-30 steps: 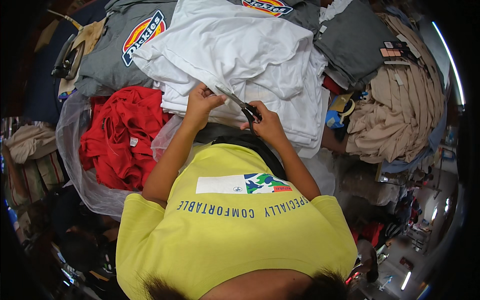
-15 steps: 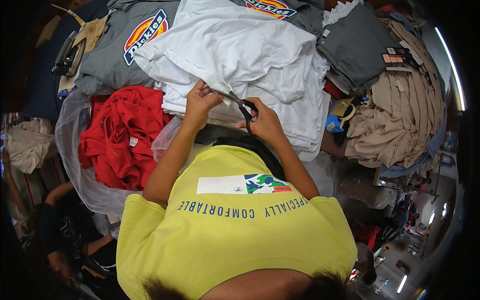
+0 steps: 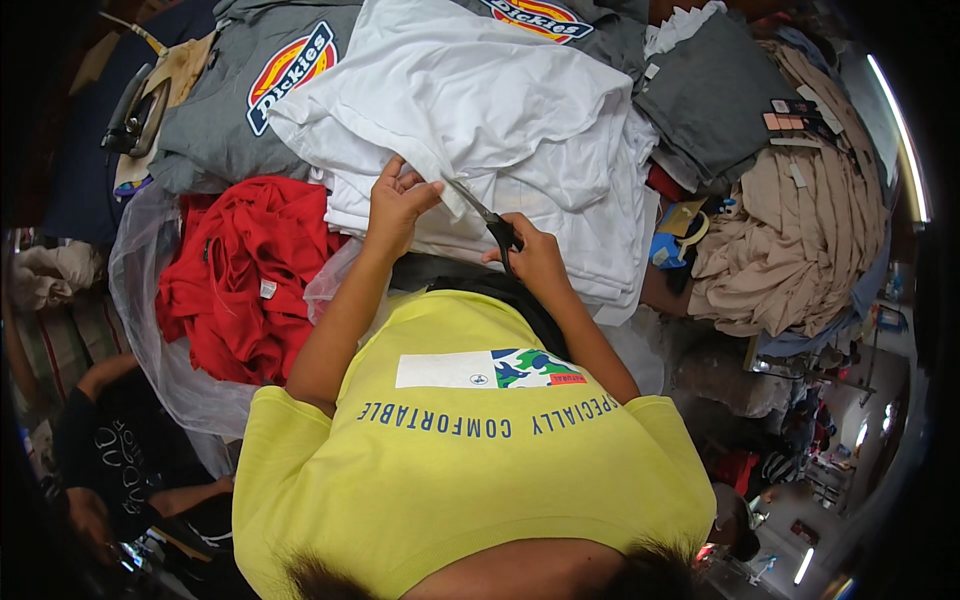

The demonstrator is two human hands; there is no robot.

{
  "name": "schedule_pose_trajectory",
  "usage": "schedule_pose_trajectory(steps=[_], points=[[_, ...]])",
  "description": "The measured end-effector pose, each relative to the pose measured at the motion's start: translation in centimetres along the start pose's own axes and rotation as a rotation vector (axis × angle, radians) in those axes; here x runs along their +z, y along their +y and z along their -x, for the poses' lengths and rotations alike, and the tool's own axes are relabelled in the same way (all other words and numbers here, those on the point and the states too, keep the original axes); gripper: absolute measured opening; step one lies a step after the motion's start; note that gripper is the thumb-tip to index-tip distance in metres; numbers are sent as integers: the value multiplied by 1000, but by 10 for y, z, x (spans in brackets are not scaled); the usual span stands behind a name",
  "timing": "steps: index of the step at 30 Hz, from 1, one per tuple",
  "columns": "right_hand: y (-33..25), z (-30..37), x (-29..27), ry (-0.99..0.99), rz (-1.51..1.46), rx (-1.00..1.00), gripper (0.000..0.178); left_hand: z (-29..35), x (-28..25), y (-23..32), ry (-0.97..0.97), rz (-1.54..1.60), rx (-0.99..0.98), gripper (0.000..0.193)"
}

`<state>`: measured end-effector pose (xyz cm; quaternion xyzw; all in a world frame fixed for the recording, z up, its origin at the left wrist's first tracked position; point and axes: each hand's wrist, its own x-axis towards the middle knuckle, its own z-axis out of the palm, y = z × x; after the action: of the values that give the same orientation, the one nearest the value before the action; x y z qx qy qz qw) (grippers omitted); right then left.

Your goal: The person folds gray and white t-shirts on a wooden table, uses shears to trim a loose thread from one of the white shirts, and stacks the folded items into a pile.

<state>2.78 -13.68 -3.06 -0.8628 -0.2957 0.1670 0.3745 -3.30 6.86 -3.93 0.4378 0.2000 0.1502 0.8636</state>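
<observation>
A: Take your scissors (image 3: 503, 233) as the clock's centre. How do your hands stand?

B: Your right hand (image 3: 540, 262) sits between four and five o'clock, wrapped around the black handles. Your left hand (image 3: 397, 213) is at nine, fingers bent, thumb at the near edge of the white garment (image 3: 480, 100). Whether you have the fabric pinched there, I cannot tell; the contact is too small to read.

A: And where is the garment?

B: It spreads loosely toward twelve, over your white stack (image 3: 595, 235), and its near edge comes down to your blades. They point toward ten and look nearly together. Whether anything lies between them, I cannot make out.

A: Which step does that suggest you are on?

B: I judge you are trimming at the edge, with the scissors set for a small cut rather than a long one.

A: So what does your next move call for?

B: A firm left hand, I would say, to keep the edge taut, and only the tips working, so you don't nick the cloth. Mind your left thumb, which is close beside them. The red garments (image 3: 245, 270) between eight and nine, and your beige pile (image 3: 790, 240) at three, seem to need nothing from you for this cut.
</observation>
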Motion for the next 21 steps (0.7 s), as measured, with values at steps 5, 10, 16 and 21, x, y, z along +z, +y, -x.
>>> schedule_pose_trajectory(steps=[5,10,16,21], points=[[-30,-14,-7,-22,80,10,65,-2,-2,-5,-70,-19,68,50],[-29,-19,-4,-40,47,13,64,0,1,1,-73,-40,70,50],[-20,-10,-2,-86,-129,162,56,-12,-7,7,-6,57,-10,57],[-29,-21,0,-15,58,55,62,-15,-8,6,-29,53,35,59]])
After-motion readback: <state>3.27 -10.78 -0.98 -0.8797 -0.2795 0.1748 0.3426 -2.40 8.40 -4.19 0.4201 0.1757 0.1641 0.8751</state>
